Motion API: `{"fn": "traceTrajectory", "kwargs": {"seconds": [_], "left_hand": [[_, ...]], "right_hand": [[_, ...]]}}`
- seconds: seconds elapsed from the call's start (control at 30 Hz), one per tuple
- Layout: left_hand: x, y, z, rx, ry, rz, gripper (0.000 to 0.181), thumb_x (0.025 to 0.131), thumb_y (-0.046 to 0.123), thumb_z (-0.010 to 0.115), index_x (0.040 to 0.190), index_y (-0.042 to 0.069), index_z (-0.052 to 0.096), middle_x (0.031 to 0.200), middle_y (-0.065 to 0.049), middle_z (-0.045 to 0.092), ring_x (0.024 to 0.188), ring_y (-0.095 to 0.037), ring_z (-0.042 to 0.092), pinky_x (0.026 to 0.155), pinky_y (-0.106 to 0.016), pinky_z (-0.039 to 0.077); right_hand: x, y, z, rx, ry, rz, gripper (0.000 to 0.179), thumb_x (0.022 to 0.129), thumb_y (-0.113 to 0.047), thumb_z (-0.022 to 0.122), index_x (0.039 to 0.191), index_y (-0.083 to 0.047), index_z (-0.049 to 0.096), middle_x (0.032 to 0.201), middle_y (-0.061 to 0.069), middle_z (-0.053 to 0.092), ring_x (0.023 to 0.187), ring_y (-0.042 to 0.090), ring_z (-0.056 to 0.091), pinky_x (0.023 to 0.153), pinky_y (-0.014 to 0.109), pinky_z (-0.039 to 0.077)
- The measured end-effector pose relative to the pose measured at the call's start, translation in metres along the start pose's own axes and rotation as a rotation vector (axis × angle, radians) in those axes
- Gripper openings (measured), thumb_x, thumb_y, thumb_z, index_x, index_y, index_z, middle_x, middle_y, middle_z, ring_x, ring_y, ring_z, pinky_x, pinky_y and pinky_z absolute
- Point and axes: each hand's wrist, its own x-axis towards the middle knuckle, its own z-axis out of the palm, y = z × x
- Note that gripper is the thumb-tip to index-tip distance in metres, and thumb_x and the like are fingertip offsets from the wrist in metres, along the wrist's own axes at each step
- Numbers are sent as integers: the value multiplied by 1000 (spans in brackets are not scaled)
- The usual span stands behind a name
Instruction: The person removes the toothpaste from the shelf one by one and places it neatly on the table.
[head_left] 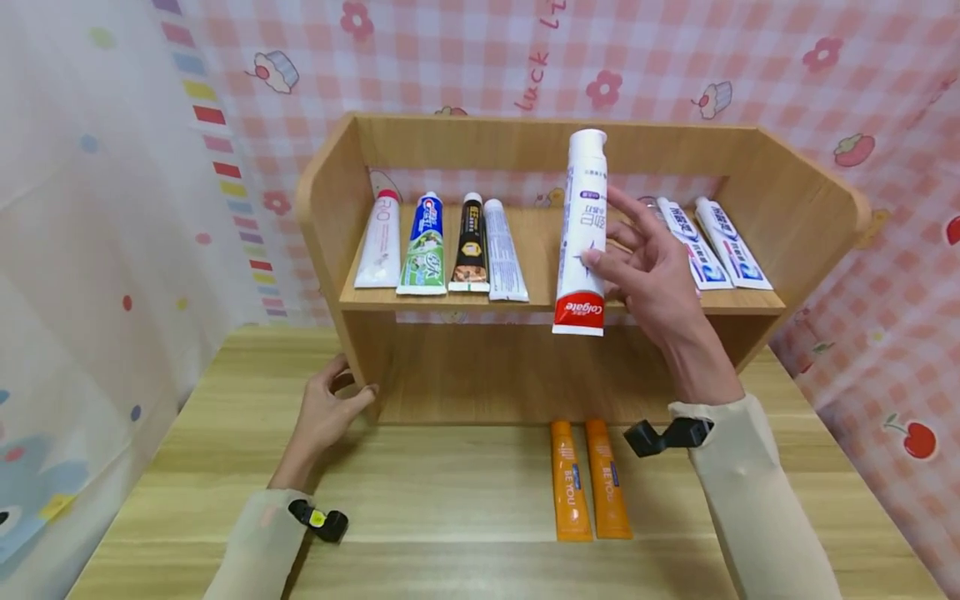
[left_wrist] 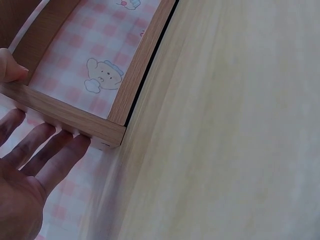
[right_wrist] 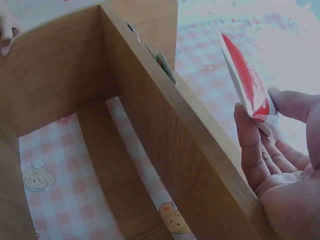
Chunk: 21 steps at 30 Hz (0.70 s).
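Note:
My right hand [head_left: 660,267] holds a white Colgate toothpaste tube [head_left: 583,225] with a red end, thumb on its front and fingers behind. The tube stands nearly upright, cap up, in front of the upper shelf. In the right wrist view, its red end [right_wrist: 247,75] shows between thumb and fingers. My left hand [head_left: 326,412] grips the lower left side panel of the wooden shelf unit [head_left: 322,208]. In the left wrist view, the thumb lies on one side of the panel edge [left_wrist: 65,111] and the fingers on the other.
On the upper shelf lie a pink-white tube [head_left: 381,242], a green-blue tube [head_left: 424,246], a black tube [head_left: 471,242] and a white tube [head_left: 505,250]. White-blue tubes [head_left: 731,246] lie at its right. Two orange tubes [head_left: 572,492] rest on the wooden table [head_left: 450,500] in front.

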Motion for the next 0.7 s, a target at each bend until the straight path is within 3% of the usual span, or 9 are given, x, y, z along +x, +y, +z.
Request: {"fn": "traceTrajectory", "kwargs": {"seconds": [0.1,0.37,0.47,0.7], "left_hand": [[1,1,0,-1,2,-1,58,88,9,71,144,12,57,137,-15,63,122,-34,61,92,-25,52],[-1,1,-3,-19,-5,2,59,88,7,72,144,11,57,137,-17,63,122,-36,62,99,-43,54],[0,-1,-1,-19,-7,5,57,87,7,72,142,9,58,135,-18,64,121,-37,62,102,-53,51],[0,2,1,-18,8,-10,54,87,9,72,139,9,59,134,-17,64,122,-37,62,105,-53,49]], "right_hand": [[-7,-3,5,-3,-17,-23,71,93,8,64,156,-15,40,122,7,68,99,17,76,73,29,63],[-33,-4,18,1,-59,-41,73,91,16,61,156,-8,39,130,4,67,109,16,73,89,30,61],[-44,-6,18,-9,-53,-47,73,90,17,60,156,-8,39,131,5,66,109,16,73,89,29,61],[-64,-1,11,-6,-73,-57,74,89,22,58,155,-6,39,130,6,68,107,17,73,88,28,61]]}}
